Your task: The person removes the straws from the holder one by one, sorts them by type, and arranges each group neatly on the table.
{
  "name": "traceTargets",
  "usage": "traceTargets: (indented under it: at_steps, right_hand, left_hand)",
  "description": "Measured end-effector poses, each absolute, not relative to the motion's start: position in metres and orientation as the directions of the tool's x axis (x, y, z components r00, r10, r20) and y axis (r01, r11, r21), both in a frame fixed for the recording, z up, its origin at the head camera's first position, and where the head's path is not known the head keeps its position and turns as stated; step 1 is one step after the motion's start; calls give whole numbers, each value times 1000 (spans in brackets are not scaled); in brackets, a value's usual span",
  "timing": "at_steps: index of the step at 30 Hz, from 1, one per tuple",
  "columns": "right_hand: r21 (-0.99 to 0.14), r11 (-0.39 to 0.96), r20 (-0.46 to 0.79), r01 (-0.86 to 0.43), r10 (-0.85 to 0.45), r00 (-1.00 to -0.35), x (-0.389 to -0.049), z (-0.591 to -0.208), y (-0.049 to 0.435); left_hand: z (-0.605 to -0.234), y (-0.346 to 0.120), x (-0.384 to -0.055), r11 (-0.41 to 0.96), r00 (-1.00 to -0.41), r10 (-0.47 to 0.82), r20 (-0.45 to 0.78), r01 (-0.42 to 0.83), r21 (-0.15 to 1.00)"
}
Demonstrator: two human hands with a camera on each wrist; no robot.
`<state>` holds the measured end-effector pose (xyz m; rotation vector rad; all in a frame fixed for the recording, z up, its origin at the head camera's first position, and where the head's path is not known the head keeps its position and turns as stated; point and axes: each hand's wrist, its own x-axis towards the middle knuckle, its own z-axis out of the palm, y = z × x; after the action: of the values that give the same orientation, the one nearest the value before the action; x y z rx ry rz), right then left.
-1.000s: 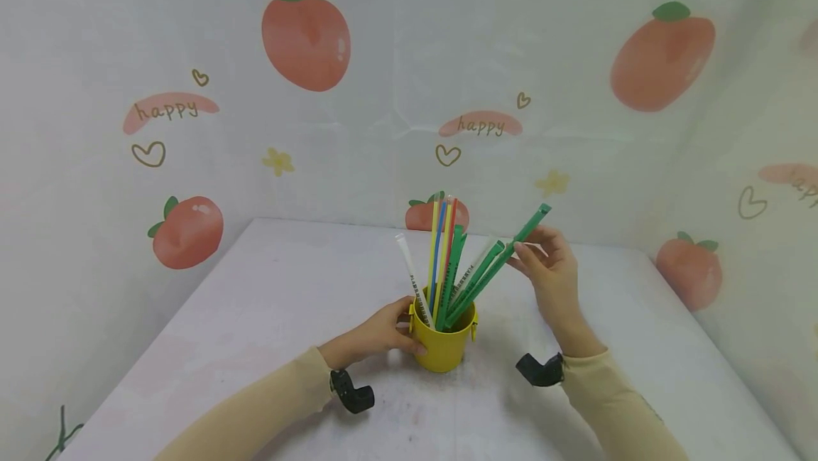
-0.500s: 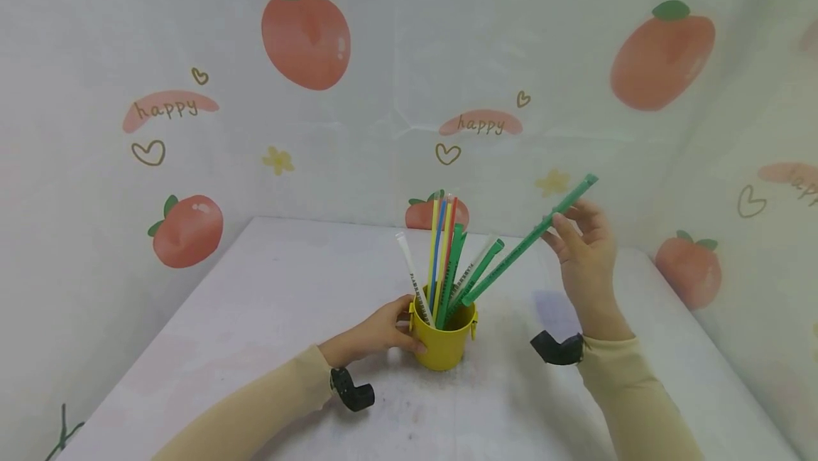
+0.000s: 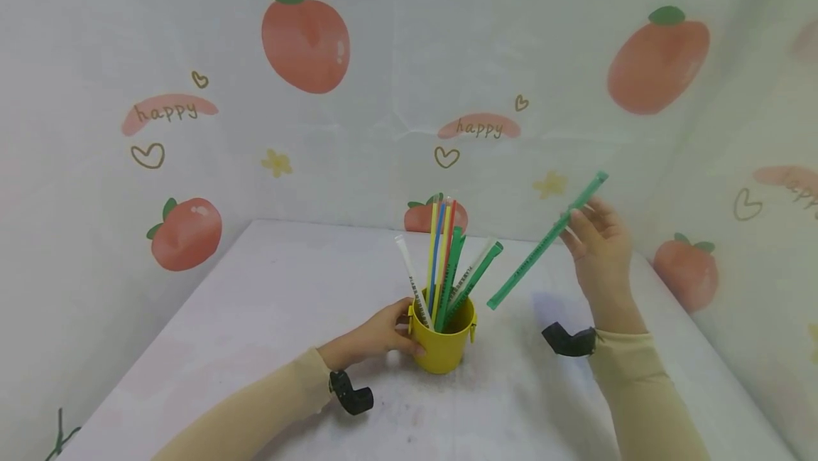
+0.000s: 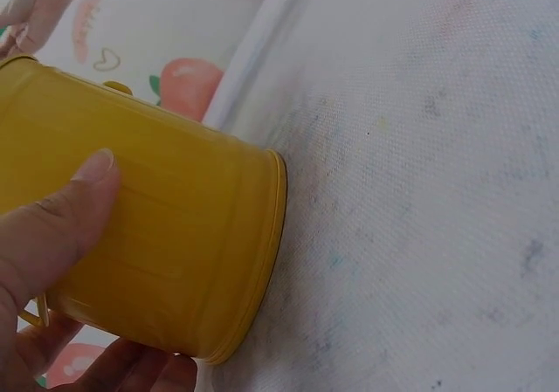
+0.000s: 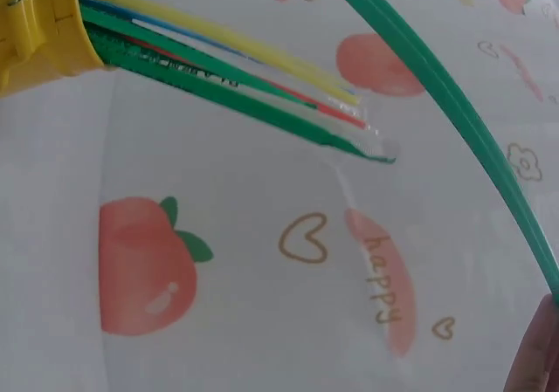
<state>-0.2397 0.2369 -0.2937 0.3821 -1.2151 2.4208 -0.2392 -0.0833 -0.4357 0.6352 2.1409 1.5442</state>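
Note:
My left hand (image 3: 386, 333) grips the side of a small yellow bucket (image 3: 442, 353) that stands upright on the table. In the left wrist view its thumb lies across the bucket wall (image 4: 183, 226) and its fingers curl beneath. Several straws lean inside: a white paper-wrapped one (image 3: 412, 280) at the left, green-wrapped ones (image 3: 474, 276), and yellow, blue and red ones (image 3: 441, 248) in clear film. Right of the bucket, my right hand (image 3: 601, 251) pinches a green-wrapped straw (image 3: 535, 255) near its top. That straw slants, its lower end in the air beside the rim.
A white tabletop (image 3: 307, 269) spreads around the bucket, with faint stains near its front. Behind it hangs a white sheet (image 3: 383, 56) printed with red fruit and "happy". A black wrist mount (image 3: 569, 340) juts from the right sleeve, and another (image 3: 351, 393) from the left.
My right hand has moved right and up, drawing the green-wrapped straw out of the bucket until its lower end came clear of the rim. The left hand and bucket have stayed in place.

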Motion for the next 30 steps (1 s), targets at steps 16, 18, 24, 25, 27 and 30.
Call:
traceTargets:
  at_steps: [16,18,24,25,27,30]
  right_hand:
    - [-789,-520,330,-328,92,-939,-253,-314,253]
    - [-812,-490,327,-317,67,-943,-255,-320,253]
    - [-884,-392,269,-254,18,-963,-260,-339,252]
    - [-898,-370,253,-240,13,-967,-261,-342,252]
    - [-923,-323,222,-211,3,-975,-261,-349,251]
    - [-950,-264,177,-168,-11,-984,-262,-358,249]
  left_hand:
    - [-435,-84,-238,283,-809,582,-76,114,952]
    - [-436,-84,-238,285,-811,580,-78,112,952]
    - [-435,-83,-237,289,-812,577,-83,108,951]
    - [-434,-83,-237,292,-813,576,-87,106,951]
    - [-435,-83,-237,295,-814,574,-92,101,950]
    - [-435,-83,-237,291,-813,575,-91,99,952]
